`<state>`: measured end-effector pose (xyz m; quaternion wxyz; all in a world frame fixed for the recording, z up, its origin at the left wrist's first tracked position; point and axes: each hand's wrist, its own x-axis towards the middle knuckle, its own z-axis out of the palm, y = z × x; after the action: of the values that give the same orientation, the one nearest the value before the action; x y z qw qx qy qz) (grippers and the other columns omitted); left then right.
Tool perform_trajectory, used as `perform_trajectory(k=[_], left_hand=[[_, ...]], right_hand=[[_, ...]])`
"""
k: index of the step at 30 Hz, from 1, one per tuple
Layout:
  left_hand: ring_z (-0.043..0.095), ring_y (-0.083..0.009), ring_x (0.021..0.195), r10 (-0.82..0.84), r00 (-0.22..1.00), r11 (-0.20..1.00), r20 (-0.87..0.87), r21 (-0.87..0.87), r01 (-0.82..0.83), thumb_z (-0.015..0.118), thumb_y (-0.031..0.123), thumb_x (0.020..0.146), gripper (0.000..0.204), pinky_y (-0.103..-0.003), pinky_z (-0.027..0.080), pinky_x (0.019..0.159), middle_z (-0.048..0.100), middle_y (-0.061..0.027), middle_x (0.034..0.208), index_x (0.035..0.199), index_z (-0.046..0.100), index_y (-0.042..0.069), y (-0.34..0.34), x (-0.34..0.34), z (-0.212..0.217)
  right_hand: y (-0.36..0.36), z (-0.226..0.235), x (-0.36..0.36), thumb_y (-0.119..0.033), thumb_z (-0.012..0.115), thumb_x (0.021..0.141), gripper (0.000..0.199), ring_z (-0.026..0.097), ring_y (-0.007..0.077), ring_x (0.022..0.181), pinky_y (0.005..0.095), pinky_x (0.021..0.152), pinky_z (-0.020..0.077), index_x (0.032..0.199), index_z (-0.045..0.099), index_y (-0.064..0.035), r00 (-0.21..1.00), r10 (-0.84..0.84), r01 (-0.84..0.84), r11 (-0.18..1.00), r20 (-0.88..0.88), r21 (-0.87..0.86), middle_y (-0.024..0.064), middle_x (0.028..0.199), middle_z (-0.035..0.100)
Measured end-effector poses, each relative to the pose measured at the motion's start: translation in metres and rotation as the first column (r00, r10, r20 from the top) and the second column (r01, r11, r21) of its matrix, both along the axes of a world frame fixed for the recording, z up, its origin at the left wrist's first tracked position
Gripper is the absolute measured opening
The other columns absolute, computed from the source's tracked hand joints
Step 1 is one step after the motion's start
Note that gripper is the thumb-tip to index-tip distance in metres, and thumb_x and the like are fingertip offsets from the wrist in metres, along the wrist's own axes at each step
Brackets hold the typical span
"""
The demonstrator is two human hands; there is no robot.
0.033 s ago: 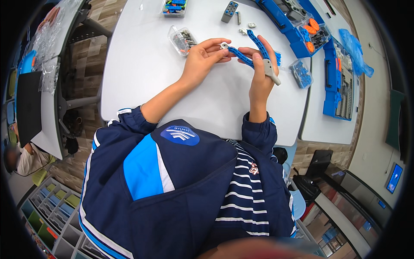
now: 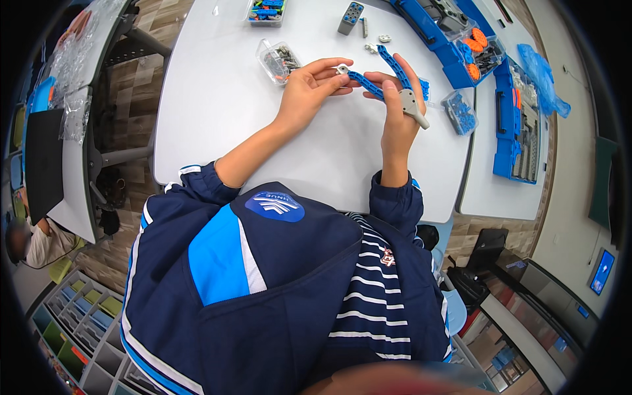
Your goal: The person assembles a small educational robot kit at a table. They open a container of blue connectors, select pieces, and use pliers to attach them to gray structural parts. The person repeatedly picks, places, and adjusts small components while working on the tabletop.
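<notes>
Above the white table (image 2: 316,158) I hold an assembly of building-kit parts between both hands. It has two bent blue toothed beams (image 2: 366,84) joined to a grey plate (image 2: 409,105) with holes. My right hand (image 2: 399,125) grips it with the thumb along the grey plate, and the second blue beam sticks up beside the fingers. My left hand (image 2: 308,95) pinches a small white connector (image 2: 342,69) at the left beam's end. Part of that beam is hidden behind my fingers. Small light-coloured pieces (image 2: 372,48) lie near the other beam's tip.
A clear box of small pins (image 2: 283,59) stands beyond my left hand, and a box of blue pieces (image 2: 459,113) to the right. Farther off are a grey block (image 2: 351,18), a box of coloured parts (image 2: 266,13), and blue cases (image 2: 454,46) holding orange wheels.
</notes>
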<state>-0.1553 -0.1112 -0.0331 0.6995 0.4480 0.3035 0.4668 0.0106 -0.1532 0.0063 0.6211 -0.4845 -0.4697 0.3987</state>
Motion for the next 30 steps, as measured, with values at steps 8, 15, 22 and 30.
perform_trajectory(k=[8,15,22,30], left_hand=[[0.071,-0.0222,0.107,0.088,0.996,0.989,-0.033,0.124,-0.084,0.060,0.006,0.101,0.040,-0.032,0.060,0.093,0.070,-0.0182,0.118,0.140,0.056,-0.005,0.007,0.004,-0.005],[0.066,-0.0203,0.114,0.100,0.991,0.977,-0.084,0.199,-0.082,0.059,0.004,0.102,0.039,-0.035,0.057,0.098,0.062,-0.0163,0.136,0.139,0.056,-0.006,0.003,0.005,-0.006],[0.067,-0.0208,0.113,0.119,0.987,0.974,-0.109,0.205,-0.094,0.057,0.002,0.102,0.037,-0.034,0.057,0.099,0.063,-0.0171,0.135,0.138,0.058,-0.006,0.003,0.003,-0.005],[0.069,-0.0211,0.109,0.119,0.979,0.971,-0.164,0.225,-0.081,0.057,0.001,0.102,0.036,-0.034,0.058,0.098,0.068,-0.0176,0.126,0.137,0.059,-0.006,0.003,0.001,-0.008]], right_hand=[[0.011,-0.012,-0.003,-0.004,0.071,0.091,0.040,0.071,0.0217,0.100,0.0335,0.087,0.0601,0.128,0.061,0.0060,0.981,0.000,-0.004,1.000,0.196,0.020,0.0187,0.109,0.072],[0.007,-0.014,-0.013,-0.001,0.074,0.089,0.024,0.072,0.0209,0.103,0.0326,0.096,0.0557,0.112,0.068,0.0035,0.966,-0.001,-0.008,0.999,0.260,0.036,0.0152,0.111,0.073],[0.008,-0.014,-0.011,0.005,0.076,0.084,0.020,0.073,0.0252,0.101,0.0332,0.090,0.0597,0.097,0.061,0.0033,0.994,0.001,-0.006,0.999,0.107,0.046,0.0227,0.110,0.073],[0.008,-0.016,-0.009,0.005,0.077,0.084,0.019,0.074,0.0246,0.098,0.0326,0.088,0.0598,0.096,0.062,0.0029,0.996,0.015,-0.016,1.000,0.091,0.010,0.0233,0.107,0.074]])
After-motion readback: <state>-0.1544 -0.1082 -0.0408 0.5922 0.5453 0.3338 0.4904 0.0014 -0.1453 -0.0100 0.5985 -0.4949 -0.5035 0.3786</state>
